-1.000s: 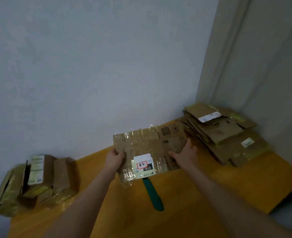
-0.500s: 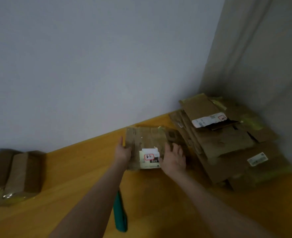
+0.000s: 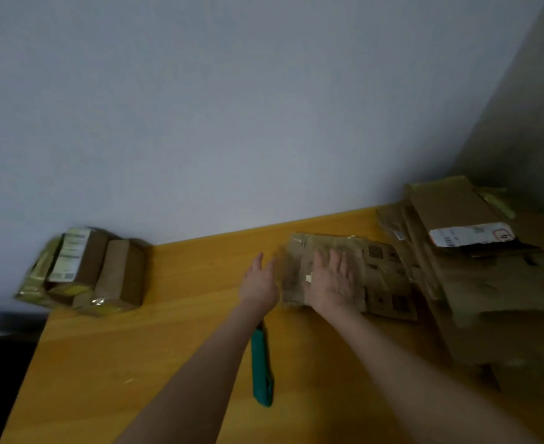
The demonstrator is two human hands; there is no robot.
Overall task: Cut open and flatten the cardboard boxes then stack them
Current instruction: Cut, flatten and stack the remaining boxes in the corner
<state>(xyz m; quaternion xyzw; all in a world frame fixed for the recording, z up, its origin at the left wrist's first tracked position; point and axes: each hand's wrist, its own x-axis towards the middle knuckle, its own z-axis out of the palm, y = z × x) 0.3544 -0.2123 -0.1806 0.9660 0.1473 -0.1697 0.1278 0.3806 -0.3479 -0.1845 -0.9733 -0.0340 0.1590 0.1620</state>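
Observation:
A flattened cardboard box (image 3: 379, 277) wrapped in clear tape lies on the yellow table (image 3: 174, 341), its right edge against a stack of flattened boxes (image 3: 488, 277). My right hand (image 3: 333, 283) presses flat on the left part of this box, fingers straight. Just left of the box's edge is my left hand (image 3: 259, 285), open with fingers spread and holding nothing. A green-handled box cutter (image 3: 262, 366) lies on the table between my forearms, partly hidden under my left wrist.
Several uncut taped boxes (image 3: 91, 274) stand at the table's far left corner against the grey wall. The stack of flattened boxes fills the right corner. The table's left edge drops to a dark floor.
The flattened box went from held up in both hands to lying on the table. My left hand has let go of its edge, and my right hand now presses on top.

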